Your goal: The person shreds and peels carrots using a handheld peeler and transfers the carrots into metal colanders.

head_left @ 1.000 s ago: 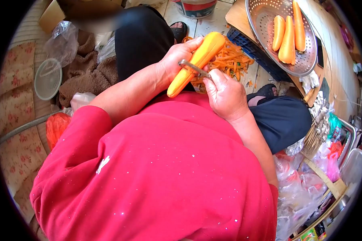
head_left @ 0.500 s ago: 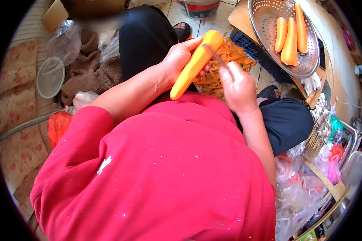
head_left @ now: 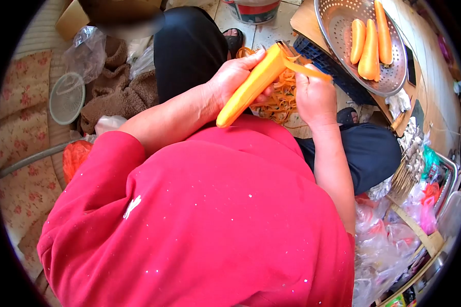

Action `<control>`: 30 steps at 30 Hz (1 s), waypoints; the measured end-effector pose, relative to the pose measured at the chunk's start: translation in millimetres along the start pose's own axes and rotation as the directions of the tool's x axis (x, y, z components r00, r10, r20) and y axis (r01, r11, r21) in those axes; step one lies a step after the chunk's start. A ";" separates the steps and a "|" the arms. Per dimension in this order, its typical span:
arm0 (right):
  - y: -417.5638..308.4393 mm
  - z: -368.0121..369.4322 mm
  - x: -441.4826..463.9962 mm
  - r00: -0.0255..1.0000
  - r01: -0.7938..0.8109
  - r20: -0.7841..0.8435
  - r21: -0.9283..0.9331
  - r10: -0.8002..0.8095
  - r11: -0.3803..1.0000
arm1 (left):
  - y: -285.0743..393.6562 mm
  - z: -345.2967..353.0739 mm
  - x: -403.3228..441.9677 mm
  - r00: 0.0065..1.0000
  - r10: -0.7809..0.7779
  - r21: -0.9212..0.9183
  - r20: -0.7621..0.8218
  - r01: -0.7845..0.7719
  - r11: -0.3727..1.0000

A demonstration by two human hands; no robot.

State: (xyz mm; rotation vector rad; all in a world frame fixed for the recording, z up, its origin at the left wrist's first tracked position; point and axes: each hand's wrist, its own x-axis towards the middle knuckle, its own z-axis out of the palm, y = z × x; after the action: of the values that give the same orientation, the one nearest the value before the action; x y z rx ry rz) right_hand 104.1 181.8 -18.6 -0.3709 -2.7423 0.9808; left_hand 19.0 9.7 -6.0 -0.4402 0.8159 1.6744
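In the frame's upper centre, the left hand (head_left: 234,75) grips a long orange carrot (head_left: 251,85); the right hand (head_left: 315,100) clenches a thin metal peeler (head_left: 287,49). Looks mid-peel to me; another stroke calls for steadiness.

shiny metal colander (head_left: 338,30), rough brown cloth (head_left: 120,105), glossy clear plastic bag (head_left: 87,55), smooth carrot (head_left: 252,87)

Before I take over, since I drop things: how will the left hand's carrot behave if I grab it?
The carrot is probably stiff, with its thick, straight body. Its peeled surface may feel slippery. Rounded sides suggest it could roll.
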 end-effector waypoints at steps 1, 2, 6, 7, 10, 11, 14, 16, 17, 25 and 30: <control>1.6 0.8 1.5 1.000 -0.020 0.003 -0.026 0.020 0.999 | 1.0 1.7 0.6 0.999 0.027 0.035 -0.034 -0.026 0.999; 3.0 -0.3 2.6 1.000 -0.023 0.002 -0.027 0.023 0.999 | 1.0 3.9 0.7 0.999 0.024 0.035 -0.032 -0.023 0.999; 50.5 -6.7 12.8 0.901 -0.414 0.088 -0.126 0.425 0.902 | -1.2 14.5 -18.1 0.996 -0.007 0.190 -0.088 0.024 0.982; 52.2 -11.8 12.5 0.914 -0.389 0.074 -0.123 0.399 0.913 | -2.7 15.8 -21.9 0.997 0.036 0.187 -0.062 -0.024 0.982; 31.6 -9.4 8.0 0.973 -0.226 0.036 -0.010 0.226 0.974 | 4.8 6.0 -16.6 0.988 0.125 0.210 -0.091 -0.104 0.972; 23.0 -7.5 5.3 0.971 -0.231 0.086 0.071 0.225 0.970 | 8.3 7.1 -14.3 0.984 0.155 0.217 -0.088 -0.132 0.967; -11.3 -14.0 -12.8 0.976 -0.164 0.190 0.308 0.108 0.937 | 12.9 10.1 -9.9 0.971 0.205 0.212 -0.122 -0.176 0.961; -33.8 -21.0 -26.6 0.969 -0.097 0.247 0.375 0.001 0.922 | 17.4 8.6 -0.9 0.963 0.228 0.210 -0.141 -0.196 0.958; -42.0 -20.2 -32.6 0.971 -0.008 0.223 0.398 -0.088 0.917 | 17.5 5.2 4.9 0.963 0.231 0.154 -0.141 -0.209 0.966; -43.8 -11.7 -31.8 0.948 0.144 0.234 0.293 -0.217 0.945 | 13.8 12.7 5.3 0.956 0.238 0.038 -0.170 -0.235 0.971; 6.9 -1.8 -3.4 0.998 -0.017 -0.056 -0.058 0.014 0.998 | -1.5 12.8 -8.6 0.992 0.105 0.006 -0.074 -0.105 0.994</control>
State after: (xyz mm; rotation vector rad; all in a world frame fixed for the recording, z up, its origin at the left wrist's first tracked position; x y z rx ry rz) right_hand 108.9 187.0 -22.0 -0.4235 -2.7268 0.8827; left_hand 24.4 13.1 8.2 -0.4669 0.9087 1.7628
